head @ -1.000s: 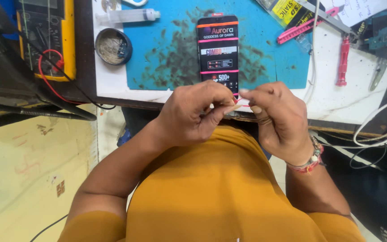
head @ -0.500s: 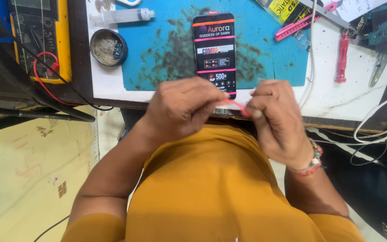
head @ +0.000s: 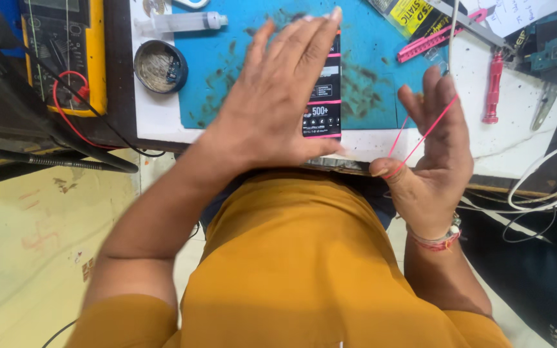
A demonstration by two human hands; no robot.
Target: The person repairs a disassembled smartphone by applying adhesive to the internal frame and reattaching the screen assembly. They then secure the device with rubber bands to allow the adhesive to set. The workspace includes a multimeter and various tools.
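My left hand (head: pixel 278 96) is spread flat with fingers apart over a black rectangular packet (head: pixel 322 109) with pink stripes. The packet lies on a stained blue mat (head: pixel 369 71) at the bench's front edge, and my hand covers most of it. My right hand (head: pixel 436 161) is raised beside the packet, palm toward it. A thin pink rubber band (head: pixel 423 135) is stretched from its thumb up to its fingertips. A thread bracelet sits on the right wrist. My orange shirt fills the lower view.
A yellow multimeter (head: pixel 66 51) with red and black leads sits far left. A round tin (head: pixel 160 66) and a syringe (head: pixel 178 23) lie left of the mat. A pink tool (head: pixel 433 38), a red screwdriver (head: pixel 492 87) and white cables (head: pixel 543 187) are at the right.
Both hands were together near my chest, pinching the pink band. Now my left hand has let go and spread out over the packet, while my right hand lifted with the band stretched on it.
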